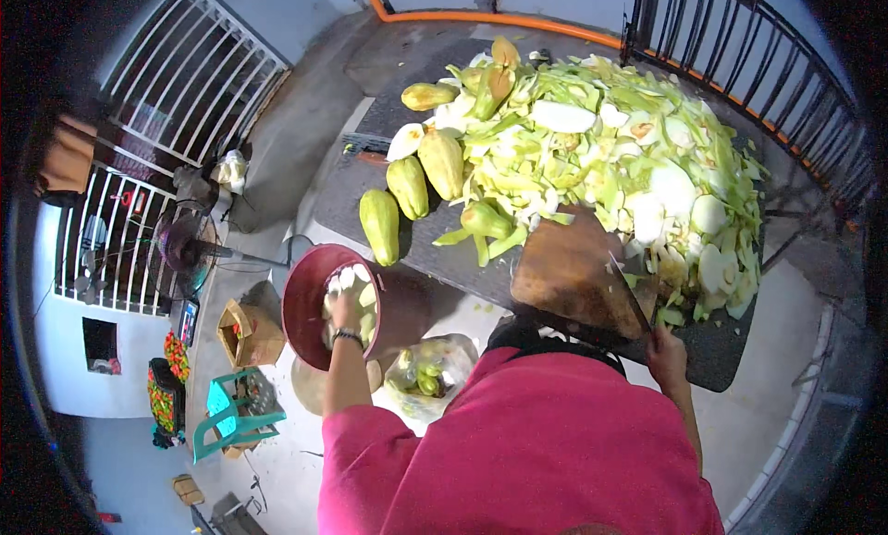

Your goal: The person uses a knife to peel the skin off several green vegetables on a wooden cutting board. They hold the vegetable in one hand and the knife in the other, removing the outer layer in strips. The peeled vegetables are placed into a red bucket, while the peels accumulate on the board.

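My left hand point(345, 314) reaches down into a deep red bucket point(300, 313), over pale peeled pieces point(359, 289) of the fruit. Its fingertips are hidden among them, so I cannot tell whether it grips one. My right hand point(667, 358) holds a knife point(630, 292) by its handle. The blade lies along the right part of a wooden cutting board point(565, 268) at the table's near edge. Beyond the board rises a large heap of green peelings and pale scraps point(590, 146). Whole green papayas point(380, 226) lie to its left on the dark table point(444, 240).
A clear plastic bag point(430, 375) of green fruit sits on the floor beside the bucket. Further left are a standing fan point(184, 247), a cardboard box point(250, 334) and a turquoise plastic chair point(236, 410). Dark metal railings point(749, 49) stand beyond the table.
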